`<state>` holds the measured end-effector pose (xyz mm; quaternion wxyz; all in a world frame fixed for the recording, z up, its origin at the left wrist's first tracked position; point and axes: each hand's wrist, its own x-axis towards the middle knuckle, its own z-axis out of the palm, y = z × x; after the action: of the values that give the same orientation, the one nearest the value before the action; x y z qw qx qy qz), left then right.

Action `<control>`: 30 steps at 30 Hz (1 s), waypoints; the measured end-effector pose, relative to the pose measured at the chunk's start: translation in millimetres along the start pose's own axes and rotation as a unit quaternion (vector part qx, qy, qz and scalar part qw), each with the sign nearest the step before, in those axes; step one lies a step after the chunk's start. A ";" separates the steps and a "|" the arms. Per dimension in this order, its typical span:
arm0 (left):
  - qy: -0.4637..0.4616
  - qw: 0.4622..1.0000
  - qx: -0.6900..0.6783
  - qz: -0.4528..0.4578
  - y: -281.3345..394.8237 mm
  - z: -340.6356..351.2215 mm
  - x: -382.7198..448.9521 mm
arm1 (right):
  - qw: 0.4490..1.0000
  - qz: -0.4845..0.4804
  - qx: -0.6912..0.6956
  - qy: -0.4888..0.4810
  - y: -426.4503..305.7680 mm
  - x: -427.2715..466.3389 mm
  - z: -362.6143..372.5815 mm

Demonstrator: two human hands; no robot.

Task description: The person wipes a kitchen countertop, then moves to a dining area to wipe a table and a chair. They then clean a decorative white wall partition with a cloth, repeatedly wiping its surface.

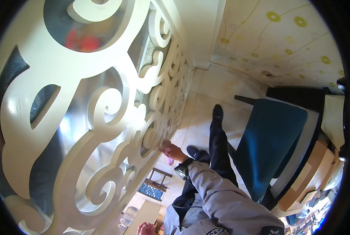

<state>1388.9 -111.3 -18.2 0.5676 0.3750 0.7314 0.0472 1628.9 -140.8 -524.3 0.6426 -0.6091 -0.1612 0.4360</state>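
Observation:
My right hand [172, 150], below a grey sleeve and a wristwatch [181, 172], is closed around a pink cloth [170, 161]. It is at the edge of a cream scrollwork lattice panel [72, 63], touching it or very close. Curved cut-outs in the panel show ribbed, see-through sheeting [64, 126] behind. My left hand [146, 228] is low at the bottom edge of the view, partly cut off, its fingers curled. Whether it holds anything is hidden.
A blue upholstered chair [273, 141] stands to the right of my legs. Behind it is a cardboard box [305, 176]. A clear plastic bottle [129, 216] and a small wooden stool [153, 188] are beyond the panel's edge. Patterned wallpaper [269, 38] covers the wall above the tiled floor [204, 85].

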 end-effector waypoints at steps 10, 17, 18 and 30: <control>-0.001 0.998 0.023 -0.057 27.9 67.8 -24.6 | 0.928 0.128 -0.084 0.340 -105.4 58.9 -229.7; 0.047 0.997 0.034 -0.050 37.2 108.9 -11.2 | 0.863 -0.005 -0.158 0.480 -211.7 175.1 -377.3; 0.031 0.997 0.028 -0.062 35.4 102.8 -7.5 | 0.874 0.010 -0.146 0.464 -213.4 184.7 -384.8; 0.035 0.991 0.126 -0.012 16.2 48.7 41.9 | 0.881 0.122 -0.124 0.440 -118.0 181.2 -291.3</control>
<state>1436.0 -91.8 -60.6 0.4904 0.4327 0.7555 -0.0388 1989.8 -176.4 -534.1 0.5081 -0.8279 0.1610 0.1748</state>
